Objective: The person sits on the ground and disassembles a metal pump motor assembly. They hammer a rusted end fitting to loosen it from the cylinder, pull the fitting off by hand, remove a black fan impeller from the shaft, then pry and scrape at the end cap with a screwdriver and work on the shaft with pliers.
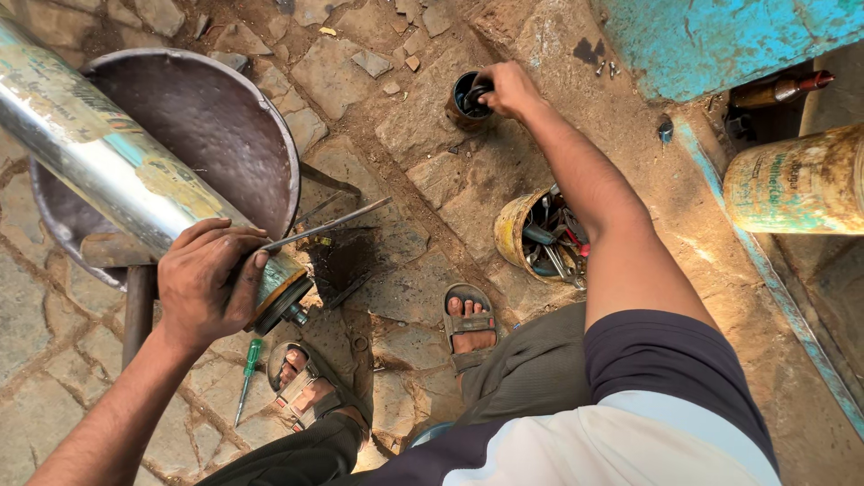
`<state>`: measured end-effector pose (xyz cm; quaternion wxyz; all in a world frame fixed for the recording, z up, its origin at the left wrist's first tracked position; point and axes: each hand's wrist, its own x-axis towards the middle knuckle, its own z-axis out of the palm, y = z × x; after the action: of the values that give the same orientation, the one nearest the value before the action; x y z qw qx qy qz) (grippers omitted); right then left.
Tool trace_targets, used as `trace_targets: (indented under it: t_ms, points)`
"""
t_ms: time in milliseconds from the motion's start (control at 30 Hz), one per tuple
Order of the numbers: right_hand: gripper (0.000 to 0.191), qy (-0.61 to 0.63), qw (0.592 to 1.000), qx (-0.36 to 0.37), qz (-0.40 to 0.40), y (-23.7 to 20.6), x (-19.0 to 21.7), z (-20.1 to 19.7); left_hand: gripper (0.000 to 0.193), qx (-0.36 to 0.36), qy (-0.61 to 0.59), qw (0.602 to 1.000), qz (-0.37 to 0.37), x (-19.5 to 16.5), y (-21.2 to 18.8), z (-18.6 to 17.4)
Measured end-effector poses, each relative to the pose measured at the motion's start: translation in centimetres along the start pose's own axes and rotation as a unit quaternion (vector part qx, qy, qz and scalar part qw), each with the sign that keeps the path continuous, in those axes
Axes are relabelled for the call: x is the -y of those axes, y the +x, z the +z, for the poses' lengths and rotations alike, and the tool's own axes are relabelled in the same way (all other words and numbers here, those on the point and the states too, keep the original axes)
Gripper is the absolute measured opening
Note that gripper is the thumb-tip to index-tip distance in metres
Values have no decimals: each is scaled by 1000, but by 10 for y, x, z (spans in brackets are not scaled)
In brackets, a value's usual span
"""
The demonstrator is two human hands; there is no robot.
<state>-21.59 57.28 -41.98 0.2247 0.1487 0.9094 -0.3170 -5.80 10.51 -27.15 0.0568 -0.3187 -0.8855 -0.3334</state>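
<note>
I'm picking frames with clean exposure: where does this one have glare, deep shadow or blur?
Head view: sharp overall; sun glare on the metal cylinder above the left hand; hard shadow across the stone floor below the right hand at the small dark can; the pan interior reads dim.
</note>
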Motion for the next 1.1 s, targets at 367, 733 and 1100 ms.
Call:
trace_targets:
  t_ms: [367, 733, 1100]
  points:
    - [18, -89, 974, -201, -62, 7, -37, -27, 6, 14, -8, 1000, -17, 2, 2, 4]
    - [19, -231, 913, -337, 3, 6, -169, -102, 5, 8, -5, 1000, -25, 12, 4, 16]
    - [17, -217, 924, -304, 84, 22, -157, -109, 5, 10, 0, 999, -40, 10, 9, 18]
